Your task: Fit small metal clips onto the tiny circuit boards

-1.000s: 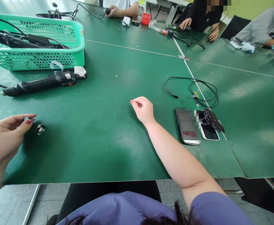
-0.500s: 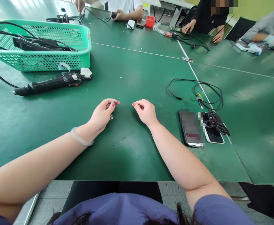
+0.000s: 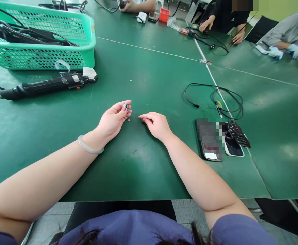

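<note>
My left hand (image 3: pixel 112 119) is raised over the table with its palm turned inward. Thumb and fingers pinch a small silvery-blue part (image 3: pixel 126 107) whose kind is too small to tell. A tiny reddish piece (image 3: pixel 129 119) shows just below those fingertips; whether it touches the hand or lies on the table I cannot tell. Facing it from the right is my right hand (image 3: pixel 157 126), index finger stretched out toward the left hand and thumb beneath. Nothing shows between its fingertips. A narrow gap separates the two hands.
On the left stand a green plastic basket (image 3: pixel 89 56) of cables and a black electric screwdriver (image 3: pixel 47 85). To the right lie a coiled black cable (image 3: pixel 222 89), two phones (image 3: pixel 207 139) and a dark hair claw (image 3: pixel 238 134). People work across the green table (image 3: pixel 149 78).
My left hand has turned and opened its palm more, exposing the small part. My right hand has moved slightly left and down, its index finger straightening. The view has shifted a little.
</note>
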### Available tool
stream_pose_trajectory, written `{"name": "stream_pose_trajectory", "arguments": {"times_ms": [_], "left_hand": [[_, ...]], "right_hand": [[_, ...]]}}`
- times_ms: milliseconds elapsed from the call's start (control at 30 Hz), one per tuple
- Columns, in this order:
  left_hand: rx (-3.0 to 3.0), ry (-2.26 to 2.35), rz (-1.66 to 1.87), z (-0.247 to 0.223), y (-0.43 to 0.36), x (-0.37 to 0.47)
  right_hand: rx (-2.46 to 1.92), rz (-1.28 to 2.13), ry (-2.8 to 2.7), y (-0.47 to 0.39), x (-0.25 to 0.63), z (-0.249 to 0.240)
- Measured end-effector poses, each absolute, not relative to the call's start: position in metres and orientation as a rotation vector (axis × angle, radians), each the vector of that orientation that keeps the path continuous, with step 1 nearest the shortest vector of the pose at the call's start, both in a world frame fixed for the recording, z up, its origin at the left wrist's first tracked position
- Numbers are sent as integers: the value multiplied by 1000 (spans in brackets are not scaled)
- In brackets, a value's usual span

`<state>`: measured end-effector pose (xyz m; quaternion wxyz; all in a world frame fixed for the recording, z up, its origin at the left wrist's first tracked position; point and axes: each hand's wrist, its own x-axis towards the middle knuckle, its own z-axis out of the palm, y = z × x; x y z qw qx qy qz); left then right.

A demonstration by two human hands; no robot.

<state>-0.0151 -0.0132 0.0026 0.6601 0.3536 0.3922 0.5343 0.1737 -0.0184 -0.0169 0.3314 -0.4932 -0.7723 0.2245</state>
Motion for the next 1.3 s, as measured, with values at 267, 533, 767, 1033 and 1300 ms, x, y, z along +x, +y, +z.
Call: {"name": "stream_pose_trajectory", "arguments": {"times_ms": [267,533,767,1033,1300], "left_hand": [[798,886,1132,3,-15,-15],[877,933,1051,6,-17,-15],[1066,951,957,8,-22,-13],[1202,959,882,8,-23,-15],[1297,970,827,8,-24,-15]], "right_hand": [[-1418,503,-1874,-25,180,-14],[-1491,422,-2070,-30,177,-10],[-1343,497,-1805,-36,171,-5],[-1276,512,-1817,-42,165,-3],[-1271,886,-1484,-42,159,-7]]}}
